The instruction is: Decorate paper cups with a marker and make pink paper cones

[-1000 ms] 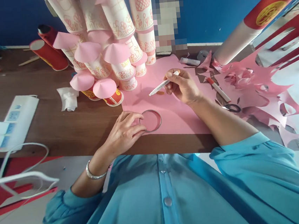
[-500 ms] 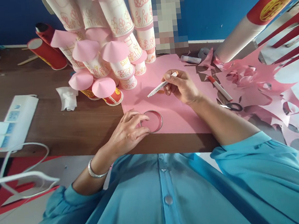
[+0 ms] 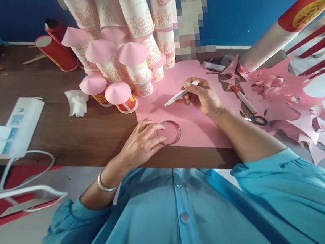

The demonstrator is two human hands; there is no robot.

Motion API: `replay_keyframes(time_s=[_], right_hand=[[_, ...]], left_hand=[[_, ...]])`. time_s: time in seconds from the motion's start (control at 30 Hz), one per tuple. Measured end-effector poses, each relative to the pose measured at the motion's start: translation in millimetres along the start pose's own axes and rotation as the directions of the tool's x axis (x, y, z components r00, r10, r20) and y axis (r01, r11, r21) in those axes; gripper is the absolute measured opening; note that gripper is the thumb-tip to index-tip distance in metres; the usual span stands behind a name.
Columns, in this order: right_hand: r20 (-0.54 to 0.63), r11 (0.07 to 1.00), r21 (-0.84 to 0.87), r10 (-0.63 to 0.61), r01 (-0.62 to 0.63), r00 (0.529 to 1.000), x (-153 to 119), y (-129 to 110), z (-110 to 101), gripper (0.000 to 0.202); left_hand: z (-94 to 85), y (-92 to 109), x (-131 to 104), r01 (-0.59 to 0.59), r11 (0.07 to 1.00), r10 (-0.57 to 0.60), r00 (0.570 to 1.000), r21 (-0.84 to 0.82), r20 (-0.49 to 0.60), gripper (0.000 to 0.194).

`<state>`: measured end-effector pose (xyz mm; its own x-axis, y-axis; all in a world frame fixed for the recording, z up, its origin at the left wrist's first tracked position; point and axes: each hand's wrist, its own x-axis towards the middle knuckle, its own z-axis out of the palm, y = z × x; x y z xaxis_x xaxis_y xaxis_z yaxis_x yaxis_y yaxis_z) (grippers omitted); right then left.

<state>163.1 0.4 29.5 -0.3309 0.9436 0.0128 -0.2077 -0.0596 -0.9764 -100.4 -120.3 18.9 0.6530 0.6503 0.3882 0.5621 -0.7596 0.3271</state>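
Right hand: grip closed on a white pen with an orange end; nib points down-left and appears raised off the pink paper. Left hand: grip loose and fairly narrow, thumb and forefinger slightly apart, tips over the left rim of a ring.

Change over the last second: left fingertips reach a little further across the rim; ring nearly in place, pen pose about the same. Reading: a small steadying adjustment; pen and ring are apart, so probably no line being drawn.

Ring lies flat on the paper, near the front edge of the desk. Round, thin, grey rim, reddish inner wall, paper visible through it.

Toward the back edge: stacked cups. Toward the right end: second pen, scissors, cut scraps.
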Motion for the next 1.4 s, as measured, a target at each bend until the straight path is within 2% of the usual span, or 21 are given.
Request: replay_keyframes(time_s=[0.2,0.37,0.47,0.57,0.77,1.1,1.3,1.4], right_hand=[[-0.007,1.000,0.003,0.004,-0.004,1.000,0,2,-2,0.048],[-0.027,1.000,-0.017,0.016,-0.016,1.000,1,2,-1,0.048],[-0.029,1.000,-0.011,0.008,-0.008,1.000,1,3,0,0.047],[-0.029,1.000,-0.019,0.014,-0.014,0.999,1,3,1,0.048],[-0.023,0.999,-0.019,0.029,-0.030,0.999,1,5,1,0.049],[-0.021,1.000,-0.003,0.019,-0.019,1.000,0,5,0,0.050],[-0.022,1.000,-0.011,0.015,-0.015,1.000,0,5,-1,0.049],[-0.032,1.000,-0.008,0.014,-0.014,0.999,0,4,-2,0.048]], left_hand=[[-10.3,-13,-14,0.108,0.994,-0.110,0.993,-0.029,-0.053,0.049],[-11.4,-14,-9,0.124,0.988,-0.122,0.992,-0.093,0.032,0.081],[-7.2,-12,-5,0.122,0.987,-0.113,0.989,-0.107,0.092,0.092],[-2.4,-11,-3,0.147,0.983,-0.134,0.985,-0.114,0.107,0.089],[3.3,-10,-3,0.180,0.975,-0.169,0.981,-0.128,0.094,0.070],[3.9,-10,-2,0.194,0.973,-0.183,0.978,-0.122,0.100,0.071],[-5.6,-14,-8,0.188,0.979,-0.183,0.980,-0.072,0.075,0.078],[-14.0,-7,-13,0.190,0.981,-0.191,0.981,0.028,0.033,0.071]])
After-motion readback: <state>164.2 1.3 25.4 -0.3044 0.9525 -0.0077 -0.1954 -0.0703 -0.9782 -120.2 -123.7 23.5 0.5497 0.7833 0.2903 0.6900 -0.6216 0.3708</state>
